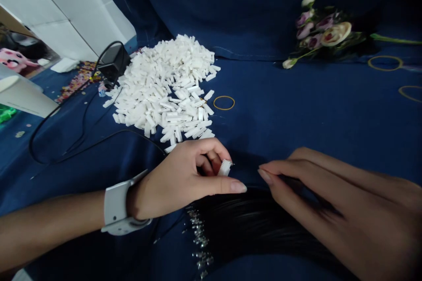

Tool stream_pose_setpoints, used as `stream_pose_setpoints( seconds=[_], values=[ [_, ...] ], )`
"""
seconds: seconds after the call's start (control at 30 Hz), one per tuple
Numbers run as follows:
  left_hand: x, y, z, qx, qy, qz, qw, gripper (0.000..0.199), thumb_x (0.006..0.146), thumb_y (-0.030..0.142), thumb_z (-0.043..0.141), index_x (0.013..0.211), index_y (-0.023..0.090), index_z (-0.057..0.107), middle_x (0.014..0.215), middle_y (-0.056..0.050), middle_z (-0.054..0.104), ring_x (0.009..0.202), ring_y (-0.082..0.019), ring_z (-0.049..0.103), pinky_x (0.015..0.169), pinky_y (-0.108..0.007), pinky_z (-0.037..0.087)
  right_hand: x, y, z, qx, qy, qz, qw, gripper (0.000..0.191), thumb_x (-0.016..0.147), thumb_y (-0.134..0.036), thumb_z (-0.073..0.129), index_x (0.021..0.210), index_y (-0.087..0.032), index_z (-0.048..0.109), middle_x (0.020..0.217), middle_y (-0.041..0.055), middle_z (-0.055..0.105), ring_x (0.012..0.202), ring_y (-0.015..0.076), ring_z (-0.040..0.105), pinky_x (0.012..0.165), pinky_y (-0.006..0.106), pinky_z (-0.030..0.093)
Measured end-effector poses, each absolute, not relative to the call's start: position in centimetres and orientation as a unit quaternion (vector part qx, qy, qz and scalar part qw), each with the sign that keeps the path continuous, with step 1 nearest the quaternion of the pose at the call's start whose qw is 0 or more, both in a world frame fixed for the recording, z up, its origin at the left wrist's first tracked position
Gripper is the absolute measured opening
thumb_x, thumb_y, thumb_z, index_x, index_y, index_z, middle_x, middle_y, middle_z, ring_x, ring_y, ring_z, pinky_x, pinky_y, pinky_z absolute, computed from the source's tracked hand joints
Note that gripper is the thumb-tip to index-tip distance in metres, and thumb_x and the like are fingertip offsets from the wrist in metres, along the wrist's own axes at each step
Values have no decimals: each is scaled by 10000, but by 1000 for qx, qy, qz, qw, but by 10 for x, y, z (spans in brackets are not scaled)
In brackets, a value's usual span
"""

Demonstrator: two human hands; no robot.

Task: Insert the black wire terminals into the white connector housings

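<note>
White toothed piece [225,167] in left hand [193,171], fingers curled round it, thumb extended; slack grip could drop it onto black strands [263,226], five o'clock. Right hand [365,210], three o'clock, pinched narrow; contents, cannot tell. Knuckle bump could scatter white pile [161,79], eleven o'clock.

Small white piece [224,167] with a toothed edge, tilted in the left grip [187,172]; black strands [257,224], silvery at their left ends, lying below.

left hand [180,175] grips small white piece [225,167]; right hand [352,210], near right, has thumb and finger pinched together. black strands [260,224] with shiny ends [199,235] lie near. white pile [165,83] far left, flowers [329,33] far right.
</note>
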State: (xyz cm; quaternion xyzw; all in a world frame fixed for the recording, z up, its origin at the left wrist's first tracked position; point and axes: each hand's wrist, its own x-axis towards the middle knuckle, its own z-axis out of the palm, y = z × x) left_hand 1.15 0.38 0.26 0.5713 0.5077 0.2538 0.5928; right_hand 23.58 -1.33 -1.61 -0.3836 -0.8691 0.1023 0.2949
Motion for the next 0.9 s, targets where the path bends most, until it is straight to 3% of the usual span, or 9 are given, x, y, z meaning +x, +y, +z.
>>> stream_pose_setpoints(
  seconds=[0.23,0.43,0.63,0.77,0.9],
  values=[
    [13,1,2,578,514,254,581,277,647,139,829,733,181,569,602,95,507,551,-59,442,511,-176,352,229,-14,-13,-377,-875,48,300,107,965,-170,491,925,-251,549,783,-41,607,544,100,534,523,305,387],
    [12,3,2,569,514,264,586,237,649,156,831,752,179,619,655,71,579,613,-74,520,565,-187,404,224,-7,-11,-371,-878,84,290,91,981,-173,459,957,-239,518,740,-40,545,536,95,534,517,305,368],
    [8,4,-1,574,481,284,598,32,836,199,679,821,174,665,695,43,631,649,-82,595,618,-192,485,226,-6,-10,-363,-883,52,293,104,981,-164,460,934,-225,531,725,-36,548,513,91,518,508,299,376],
    [11,0,-3,608,483,283,563,55,865,240,662,859,185,661,774,26,664,692,-95,624,604,-186,501,228,-6,-10,-333,-901,32,276,108,986,-153,459,968,-191,559,795,3,608,579,109,578,497,294,397],
    [15,-6,-4,650,487,267,519,76,882,259,655,836,198,662,770,35,702,722,-97,648,560,-166,468,229,-7,-11,-286,-920,44,265,233,1001,-132,393,900,-176,599,823,38,649,618,132,618,492,296,422]
  ],
)
